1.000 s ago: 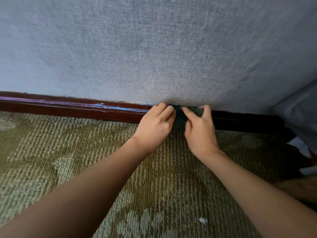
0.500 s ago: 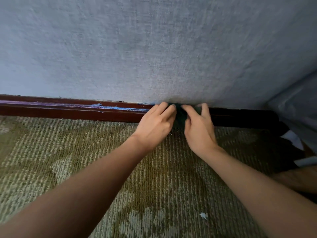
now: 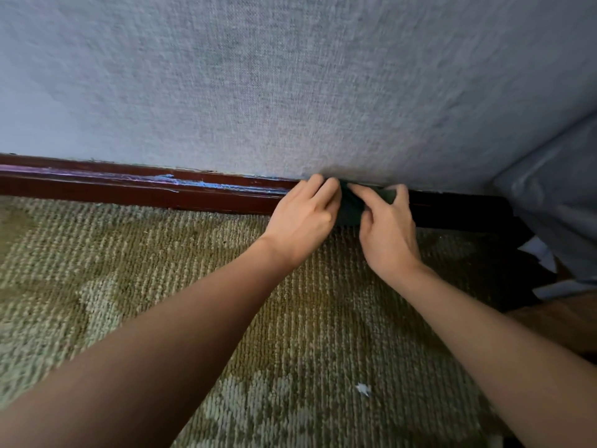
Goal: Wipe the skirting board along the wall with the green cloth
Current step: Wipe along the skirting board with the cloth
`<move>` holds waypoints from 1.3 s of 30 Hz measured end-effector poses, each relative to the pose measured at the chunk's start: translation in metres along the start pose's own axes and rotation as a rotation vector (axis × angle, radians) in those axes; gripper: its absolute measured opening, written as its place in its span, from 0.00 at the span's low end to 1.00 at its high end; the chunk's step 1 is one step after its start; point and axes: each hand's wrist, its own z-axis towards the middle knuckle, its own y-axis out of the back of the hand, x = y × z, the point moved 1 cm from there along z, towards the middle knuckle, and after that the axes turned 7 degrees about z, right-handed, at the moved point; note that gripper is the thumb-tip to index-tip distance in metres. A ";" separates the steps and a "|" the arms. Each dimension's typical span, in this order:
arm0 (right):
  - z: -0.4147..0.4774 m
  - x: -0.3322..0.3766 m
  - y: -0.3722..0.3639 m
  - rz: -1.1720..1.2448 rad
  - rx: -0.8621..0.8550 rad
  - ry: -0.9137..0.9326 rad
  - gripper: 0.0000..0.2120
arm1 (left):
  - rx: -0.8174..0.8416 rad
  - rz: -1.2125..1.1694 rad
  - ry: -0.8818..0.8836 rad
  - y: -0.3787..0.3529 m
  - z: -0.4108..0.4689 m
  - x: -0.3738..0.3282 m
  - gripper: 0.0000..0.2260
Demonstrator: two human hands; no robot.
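Green cloth [image 3: 350, 210] sits bunched on skirting board [image 3: 129, 192] btwn both hands: left hand [image 3: 302, 218] presses w/ flat fingers, right hand [image 3: 387, 231] pinches it (prob soft, light; best gripped at bunched middle).

The skirting board [image 3: 129, 189] is dark reddish-brown and glossy, a long stepped strip running level from left to right. Blue and purple streaks mark its upper ledge. The green cloth [image 3: 350, 210] is dark and bunched, lying against the skirting board's face and over its top edge, just right of those streaks. Only a small patch shows.
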 end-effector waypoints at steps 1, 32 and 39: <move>0.000 0.002 -0.002 0.026 -0.008 -0.023 0.20 | -0.001 0.007 -0.007 0.000 0.000 0.001 0.18; -0.001 0.035 -0.025 -0.014 0.061 0.051 0.21 | -0.057 -0.028 0.055 0.008 -0.028 0.038 0.16; 0.003 0.031 -0.020 -0.067 0.041 0.042 0.20 | -0.079 0.009 0.027 0.009 -0.021 0.035 0.15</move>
